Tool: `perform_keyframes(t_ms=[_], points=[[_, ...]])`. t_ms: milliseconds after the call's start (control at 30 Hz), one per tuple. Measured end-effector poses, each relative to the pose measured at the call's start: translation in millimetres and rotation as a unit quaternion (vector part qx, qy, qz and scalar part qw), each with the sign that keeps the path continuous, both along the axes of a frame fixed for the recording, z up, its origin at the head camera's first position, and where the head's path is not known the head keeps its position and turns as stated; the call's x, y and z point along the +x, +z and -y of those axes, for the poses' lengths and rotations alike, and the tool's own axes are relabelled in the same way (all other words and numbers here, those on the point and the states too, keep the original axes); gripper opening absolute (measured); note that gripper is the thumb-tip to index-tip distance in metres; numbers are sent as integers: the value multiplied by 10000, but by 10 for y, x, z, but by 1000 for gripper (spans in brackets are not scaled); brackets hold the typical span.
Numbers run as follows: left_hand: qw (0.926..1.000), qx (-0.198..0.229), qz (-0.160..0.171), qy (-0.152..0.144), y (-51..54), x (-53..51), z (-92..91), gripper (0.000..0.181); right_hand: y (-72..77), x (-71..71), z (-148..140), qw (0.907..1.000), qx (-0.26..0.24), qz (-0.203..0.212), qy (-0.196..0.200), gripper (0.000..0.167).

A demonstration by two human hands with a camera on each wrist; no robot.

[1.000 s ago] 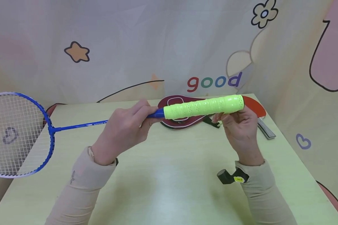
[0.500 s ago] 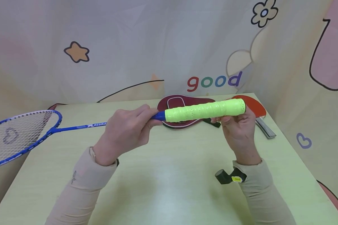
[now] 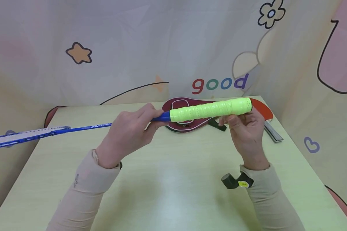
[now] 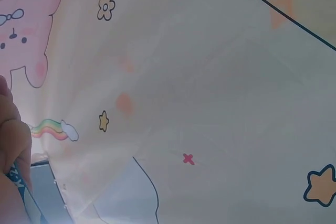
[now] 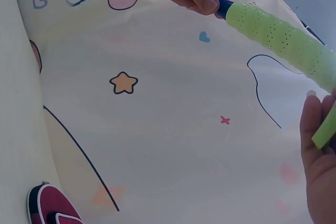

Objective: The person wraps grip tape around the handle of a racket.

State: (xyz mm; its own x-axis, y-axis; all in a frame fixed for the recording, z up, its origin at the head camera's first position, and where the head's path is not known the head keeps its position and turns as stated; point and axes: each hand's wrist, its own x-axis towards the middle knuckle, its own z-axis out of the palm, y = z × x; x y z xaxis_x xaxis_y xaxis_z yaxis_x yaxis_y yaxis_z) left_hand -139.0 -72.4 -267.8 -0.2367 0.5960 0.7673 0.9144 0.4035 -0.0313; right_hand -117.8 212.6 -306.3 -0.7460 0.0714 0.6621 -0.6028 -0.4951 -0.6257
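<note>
A blue badminton racket (image 3: 84,128) is held level above the table in the head view, its head almost edge-on at the left. My left hand (image 3: 129,133) grips it by the blue part just below the handle. Lime-green perforated overgrip tape (image 3: 209,109) is wound in overlapping turns along the handle. At the butt end my right hand (image 3: 245,134) has its fingers curled under the handle. In the right wrist view a loose green tape end (image 5: 326,129) lies in the right fingers. The left wrist view catches only part of the left hand (image 4: 10,140).
On the pale table (image 3: 167,179), a dark red zippered case (image 3: 173,104) lies behind the handle. A red table tennis bat (image 3: 261,109) is at the back right, near a small black object (image 3: 218,124). A printed curtain (image 3: 127,48) stands behind.
The racket has rolled about its shaft, so its head went from showing the strings to nearly edge-on. The handle dipped slightly and rose again; both hands keep about the same place.
</note>
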Motion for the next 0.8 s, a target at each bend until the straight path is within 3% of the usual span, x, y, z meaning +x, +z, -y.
perform_keyframes(t_ms=[233, 533, 800], points=[[10000, -26, -8, 15, 50, 16, 15, 21, 2, -15, -21, 9999, 86, 12, 63, 24], [9996, -149, -191, 131, 60, 16, 15, 28, -9, -19, -13, 9997, 20, 217, 98, 25], [9987, -173, -418, 228, 41, 8, 12, 35, -16, -38, 5, 9982, -349, 241, 420, 47]])
